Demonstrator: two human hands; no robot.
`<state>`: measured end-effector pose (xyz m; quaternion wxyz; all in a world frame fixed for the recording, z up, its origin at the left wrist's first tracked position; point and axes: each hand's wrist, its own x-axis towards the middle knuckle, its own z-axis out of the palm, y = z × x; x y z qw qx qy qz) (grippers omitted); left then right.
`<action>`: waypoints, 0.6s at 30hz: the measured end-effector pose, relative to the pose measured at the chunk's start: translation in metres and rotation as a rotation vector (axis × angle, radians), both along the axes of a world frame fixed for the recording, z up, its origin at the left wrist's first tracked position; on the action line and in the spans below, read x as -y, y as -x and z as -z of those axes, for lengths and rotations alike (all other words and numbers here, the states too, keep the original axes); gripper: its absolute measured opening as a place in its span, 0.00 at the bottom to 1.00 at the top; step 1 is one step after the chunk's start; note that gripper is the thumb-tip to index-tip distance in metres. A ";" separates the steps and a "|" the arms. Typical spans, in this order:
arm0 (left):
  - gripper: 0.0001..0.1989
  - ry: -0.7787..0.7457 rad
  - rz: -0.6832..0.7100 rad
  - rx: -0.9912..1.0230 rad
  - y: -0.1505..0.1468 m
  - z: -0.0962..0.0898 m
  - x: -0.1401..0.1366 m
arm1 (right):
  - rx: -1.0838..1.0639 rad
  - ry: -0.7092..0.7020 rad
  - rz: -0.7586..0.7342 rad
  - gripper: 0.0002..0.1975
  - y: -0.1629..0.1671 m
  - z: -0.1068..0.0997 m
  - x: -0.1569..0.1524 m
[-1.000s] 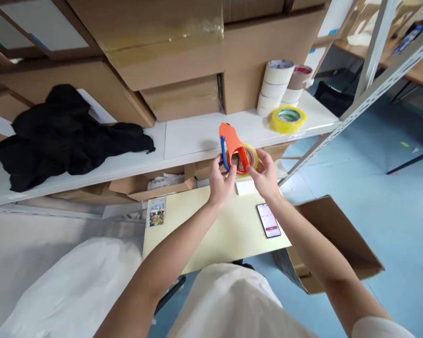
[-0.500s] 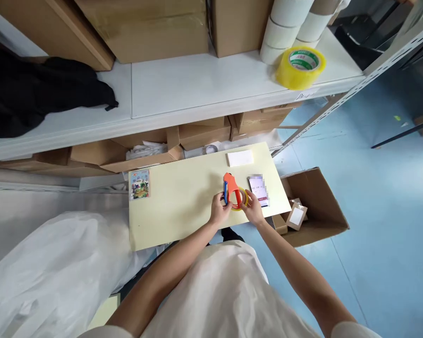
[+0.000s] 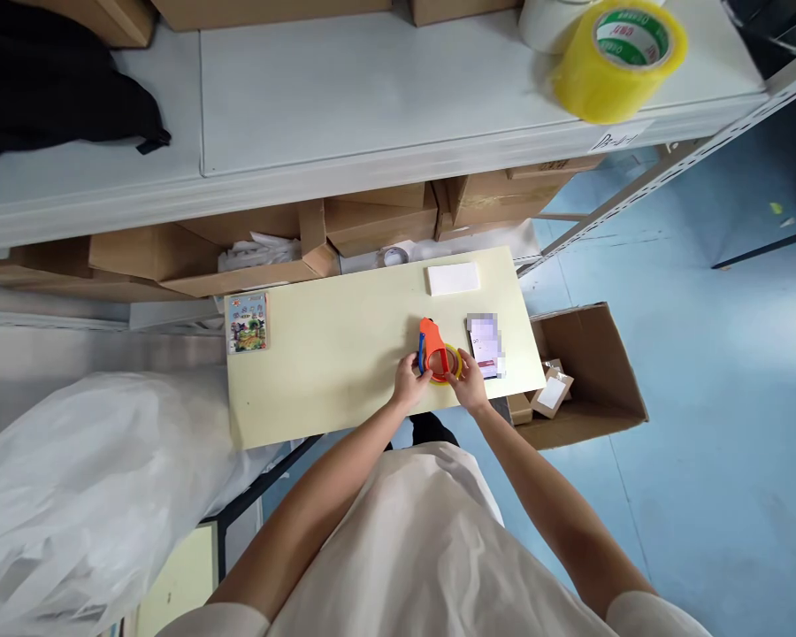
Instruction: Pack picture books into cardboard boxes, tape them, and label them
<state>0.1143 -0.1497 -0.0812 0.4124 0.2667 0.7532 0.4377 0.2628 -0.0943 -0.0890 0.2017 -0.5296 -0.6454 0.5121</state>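
Over the front part of a pale yellow table [image 3: 332,354], both hands hold an orange-red tape dispenser [image 3: 431,335] with a blue part on its left side. A yellow roll of tape [image 3: 458,361] sits at the dispenser's right side. My left hand [image 3: 409,382] is closed around the dispenser's lower left. With its fingers, my right hand [image 3: 468,382] grips the tape roll's right edge. Just right of the hands lies a phone [image 3: 485,347] with a lit, partly blurred screen. A white rectangular block [image 3: 453,278] lies behind the dispenser.
A colourful booklet [image 3: 248,323] lies at the table's left end. An open carton [image 3: 590,372] with small packets stands on the floor at right. The shelf [image 3: 371,97] above holds a large yellow tape roll [image 3: 616,66]. White plastic sheeting [image 3: 106,487] bulges at left.
The camera view has shifted, bringing the shelf and its large tape roll closer. Both hands keep hold of the dispenser and tape in nearly the same place over the table.
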 end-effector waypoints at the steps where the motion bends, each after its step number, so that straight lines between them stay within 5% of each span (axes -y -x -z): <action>1: 0.21 0.003 0.001 0.002 0.000 0.001 0.000 | 0.004 0.012 0.017 0.35 0.000 0.000 0.000; 18: 0.25 0.128 0.044 0.132 0.003 -0.008 -0.004 | 0.164 -0.009 0.046 0.37 0.007 -0.017 -0.002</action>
